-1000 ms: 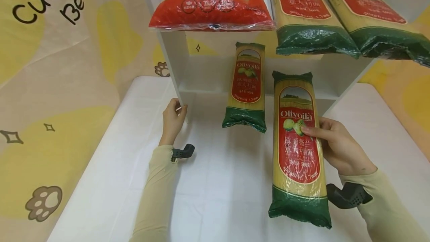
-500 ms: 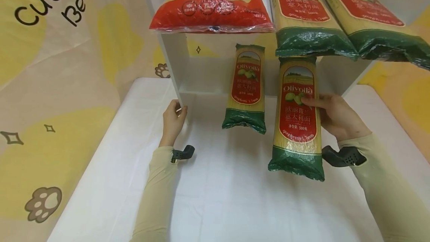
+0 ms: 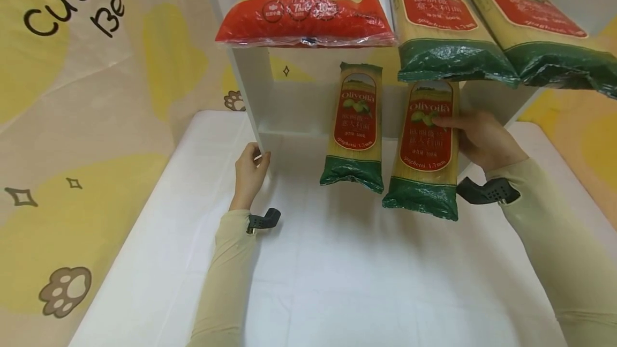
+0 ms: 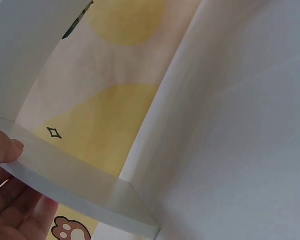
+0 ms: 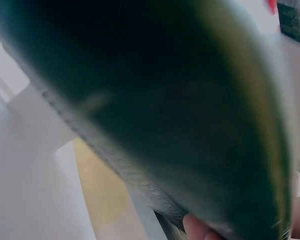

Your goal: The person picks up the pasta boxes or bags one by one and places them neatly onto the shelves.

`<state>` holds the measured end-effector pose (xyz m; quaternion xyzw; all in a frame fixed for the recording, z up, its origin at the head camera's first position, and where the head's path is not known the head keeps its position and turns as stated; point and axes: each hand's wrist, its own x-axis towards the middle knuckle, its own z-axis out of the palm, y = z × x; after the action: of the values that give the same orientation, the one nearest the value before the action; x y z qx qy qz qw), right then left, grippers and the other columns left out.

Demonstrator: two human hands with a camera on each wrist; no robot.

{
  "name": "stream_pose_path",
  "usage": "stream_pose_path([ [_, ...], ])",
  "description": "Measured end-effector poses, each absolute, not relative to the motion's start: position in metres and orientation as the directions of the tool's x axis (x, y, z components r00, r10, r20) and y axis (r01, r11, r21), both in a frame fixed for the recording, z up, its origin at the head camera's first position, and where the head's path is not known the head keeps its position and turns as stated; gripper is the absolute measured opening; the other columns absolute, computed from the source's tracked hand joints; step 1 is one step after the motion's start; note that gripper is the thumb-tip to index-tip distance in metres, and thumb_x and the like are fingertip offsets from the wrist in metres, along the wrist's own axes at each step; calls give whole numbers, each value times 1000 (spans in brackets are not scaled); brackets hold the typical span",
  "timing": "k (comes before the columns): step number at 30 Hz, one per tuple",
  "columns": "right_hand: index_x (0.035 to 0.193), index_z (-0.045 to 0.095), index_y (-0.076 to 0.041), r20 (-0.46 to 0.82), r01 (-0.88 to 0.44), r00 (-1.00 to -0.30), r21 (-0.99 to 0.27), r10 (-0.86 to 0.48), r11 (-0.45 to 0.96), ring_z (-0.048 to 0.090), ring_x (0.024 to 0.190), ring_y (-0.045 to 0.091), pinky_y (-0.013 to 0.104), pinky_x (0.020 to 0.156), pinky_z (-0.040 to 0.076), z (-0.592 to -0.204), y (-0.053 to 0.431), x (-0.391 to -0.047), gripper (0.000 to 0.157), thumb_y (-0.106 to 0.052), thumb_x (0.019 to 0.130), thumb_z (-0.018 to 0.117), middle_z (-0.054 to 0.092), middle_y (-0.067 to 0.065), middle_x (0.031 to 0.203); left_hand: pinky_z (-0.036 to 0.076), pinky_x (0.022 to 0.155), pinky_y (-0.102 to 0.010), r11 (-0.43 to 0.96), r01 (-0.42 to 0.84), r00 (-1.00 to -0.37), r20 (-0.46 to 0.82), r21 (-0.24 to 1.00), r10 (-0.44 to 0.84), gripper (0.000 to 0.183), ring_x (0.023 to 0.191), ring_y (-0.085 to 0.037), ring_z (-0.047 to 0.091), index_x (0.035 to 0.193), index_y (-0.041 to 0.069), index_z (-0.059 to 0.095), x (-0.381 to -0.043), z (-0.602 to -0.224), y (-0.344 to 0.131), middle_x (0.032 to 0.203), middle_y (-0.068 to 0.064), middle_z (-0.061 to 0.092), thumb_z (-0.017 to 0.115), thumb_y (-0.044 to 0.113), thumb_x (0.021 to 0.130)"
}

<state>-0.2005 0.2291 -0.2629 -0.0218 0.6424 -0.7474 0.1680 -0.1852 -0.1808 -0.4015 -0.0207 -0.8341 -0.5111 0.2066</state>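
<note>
My right hand (image 3: 484, 141) grips a green-ended spaghetti pack (image 3: 426, 143) by its right side, thumb across the red label. The pack's upper end passes under the overhanging packs above. In the right wrist view the pack (image 5: 155, 110) fills most of the picture, with fingertips (image 5: 195, 227) at its lower edge. A matching spaghetti pack (image 3: 356, 117) leans in the lower shelf compartment, just left of the held one. My left hand (image 3: 250, 175) holds the front edge of the white shelf's left side panel (image 3: 248, 90); the left wrist view has thumb and fingers on either side of that panel (image 4: 80, 185).
On the upper shelf lie a red-and-clear bag of pasta (image 3: 308, 12) and two spaghetti packs (image 3: 436, 12), their ends jutting past the front edge. A white cloth (image 3: 313, 266) covers the table. A patterned yellow-and-beige cloth (image 3: 115, 84) hangs behind.
My right hand has carried its spaghetti pack forward and up in the head view, into the lower compartment beside the other pack. The left hand keeps its hold on the panel.
</note>
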Motion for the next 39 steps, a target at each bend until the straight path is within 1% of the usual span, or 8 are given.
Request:
stream_pose_path([
  [9, 129, 39, -17, -238, 221, -945, -970, -223, 100, 58, 98, 12, 22, 75, 56, -252, 227, -217, 48, -22, 89, 66, 48, -2, 124, 51, 92, -37, 485, 236, -915, 360, 842, -180, 20, 108, -34, 58, 108, -10, 53, -185, -401, -180, 111, -25, 60, 56, 1, 92],
  [14, 130, 38, -18, -231, 176, -948, -954, -220, 241, 64, 88, 9, 27, 72, 58, -250, 226, -226, 51, -27, 88, 65, 58, -6, 111, 51, 93, -37, 489, 229, -919, 353, 842, -176, 20, 108, -33, 58, 109, -9, 53, -185, -401, -179, 111, -25, 60, 56, 2, 92],
  [19, 136, 36, -12, -189, 134, -952, -965, -241, 228, 65, 87, 12, 31, 70, 59, -249, 224, -230, 56, -22, 89, 65, 56, -2, 113, 51, 93, -37, 480, 233, -919, 353, 846, -177, 21, 108, -33, 58, 108, -11, 53, -185, -401, -179, 111, -25, 59, 55, 2, 92],
  [23, 140, 34, -7, -179, 103, -962, -937, -205, 335, 64, 85, 9, 27, 70, 58, -249, 223, -227, 67, -32, 87, 66, 56, -2, 114, 51, 93, -38, 478, 237, -918, 356, 846, -174, 22, 108, -34, 57, 109, -12, 53, -185, -401, -178, 111, -26, 59, 55, 1, 92],
  [26, 139, 39, -4, -123, 27, -978, -876, -168, 481, 62, 86, 9, 20, 71, 56, -248, 223, -224, 71, -42, 85, 65, 59, 1, 114, 50, 93, -38, 477, 240, -918, 358, 845, -172, 22, 108, -34, 57, 109, -12, 53, -185, -402, -179, 112, -27, 59, 55, 1, 92],
  [30, 137, 46, -4, -38, -60, -987, -810, -154, 584, 54, 99, 17, 15, 73, 51, -248, 227, -217, 64, -40, 88, 63, 55, 10, 123, 51, 93, -37, 469, 239, -917, 356, 850, -178, 20, 108, -33, 57, 109, -10, 53, -185, -402, -179, 111, -26, 59, 55, 1, 92],
  [37, 133, 52, -5, 125, -209, -973, -839, -195, 502, 36, 114, 20, 27, 83, 41, -254, 238, -193, 45, -21, 92, 60, 42, 9, 130, 50, 94, -36, 461, 242, -922, 351, 854, -166, 21, 108, -33, 57, 110, -10, 52, -187, -401, -181, 110, -25, 58, 55, 0, 92],
  [39, 133, 51, -7, 115, -202, -973, -848, -201, 489, 34, 116, 19, 32, 89, 40, -257, 242, -182, 44, -23, 93, 58, 41, 7, 131, 50, 94, -37, 462, 237, -928, 339, 855, -152, 23, 109, -33, 56, 111, -11, 51, -188, -400, -182, 112, -26, 58, 55, 1, 93],
])
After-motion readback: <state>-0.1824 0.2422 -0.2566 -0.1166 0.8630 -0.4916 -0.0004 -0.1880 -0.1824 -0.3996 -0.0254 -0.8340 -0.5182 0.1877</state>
